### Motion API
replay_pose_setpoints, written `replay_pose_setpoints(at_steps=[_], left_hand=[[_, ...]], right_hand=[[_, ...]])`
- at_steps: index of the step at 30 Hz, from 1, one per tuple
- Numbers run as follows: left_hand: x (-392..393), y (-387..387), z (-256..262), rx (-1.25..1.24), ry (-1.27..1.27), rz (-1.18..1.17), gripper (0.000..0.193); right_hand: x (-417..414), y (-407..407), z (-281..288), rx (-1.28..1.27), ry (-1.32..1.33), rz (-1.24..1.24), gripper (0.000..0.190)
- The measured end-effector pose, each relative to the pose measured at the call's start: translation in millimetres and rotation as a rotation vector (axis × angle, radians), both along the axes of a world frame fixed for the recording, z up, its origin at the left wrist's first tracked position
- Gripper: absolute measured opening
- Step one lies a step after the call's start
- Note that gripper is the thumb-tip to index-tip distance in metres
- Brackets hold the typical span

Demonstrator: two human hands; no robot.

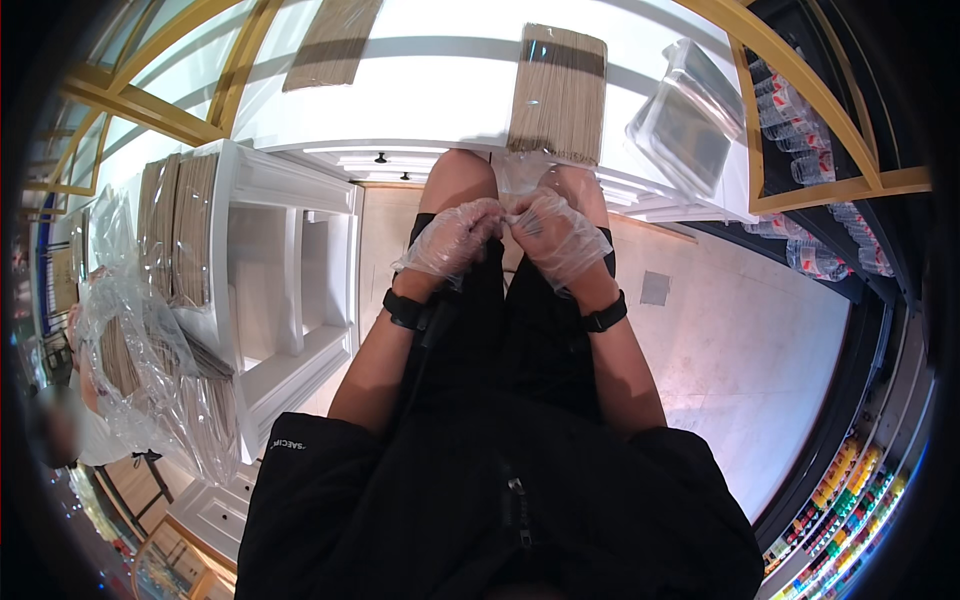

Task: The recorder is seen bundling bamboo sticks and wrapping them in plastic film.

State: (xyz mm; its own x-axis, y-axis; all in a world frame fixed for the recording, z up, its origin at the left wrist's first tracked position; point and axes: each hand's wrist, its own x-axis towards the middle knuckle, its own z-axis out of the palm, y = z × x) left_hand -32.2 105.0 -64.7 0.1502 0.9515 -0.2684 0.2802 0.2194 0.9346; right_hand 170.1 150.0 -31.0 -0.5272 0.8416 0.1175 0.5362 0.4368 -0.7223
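My left hand [459, 234] and my right hand [553, 231], both in clear disposable gloves, meet above my knees. Their fingertips pinch a twist of thin clear plastic between them. It appears to be the gathered end of the clear plastic bag [523, 174] that hangs over the counter edge, though the gloves' own film makes this hard to separate. Inside that bag, a flat bundle of thin brown strands [559, 94] lies on the white counter [442, 97]. Black bands circle both my wrists.
Another brown bundle [334, 45] lies farther back left. Stacked clear plastic sleeves [694, 120] are at right. Bagged bundles [191, 225] cover the left counter, where a person [94, 427] handles a large clear bag [135, 330]. Bottles [795, 112] line dark shelves; a yellow frame [832, 193] borders the counter.
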Motion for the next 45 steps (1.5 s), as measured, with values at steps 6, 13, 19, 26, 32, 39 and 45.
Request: replay_pose_setpoints(at_steps=[6,13,19,26,32,39,45], left_hand=[[0.9,0.8,1.9,0.009,0.005,-0.018,0.016],[1.6,1.0,4.3,0.082,0.102,-0.034,0.014],[1.5,1.5,3.1,0.073,0.082,-0.034,0.016],[0.5,-0.1,-0.9,0.016,-0.002,0.006,0.017],[0.9,1.0,-3.3,0.061,0.038,-0.016,0.017],[0.7,1.9,-2.2,0.190,0.172,-0.063,0.015],[1.2,1.6,1.2,0.224,0.184,-0.070,0.016]], right_hand=[[-1.3,1.7,-1.8,0.063,-0.017,0.038,0.021],[-3.2,0.6,-3.7,0.053,-0.078,0.021,0.023],[-3.4,1.3,-4.6,0.158,-0.142,0.057,0.024],[1.2,-4.1,-3.2,0.116,-0.006,-0.038,0.018],[0.1,-2.1,-6.0,0.160,-0.017,0.014,0.018],[-1.0,2.4,-5.2,0.048,-0.035,0.002,0.021],[-0.1,3.7,-9.1,0.025,-0.021,0.007,0.023]])
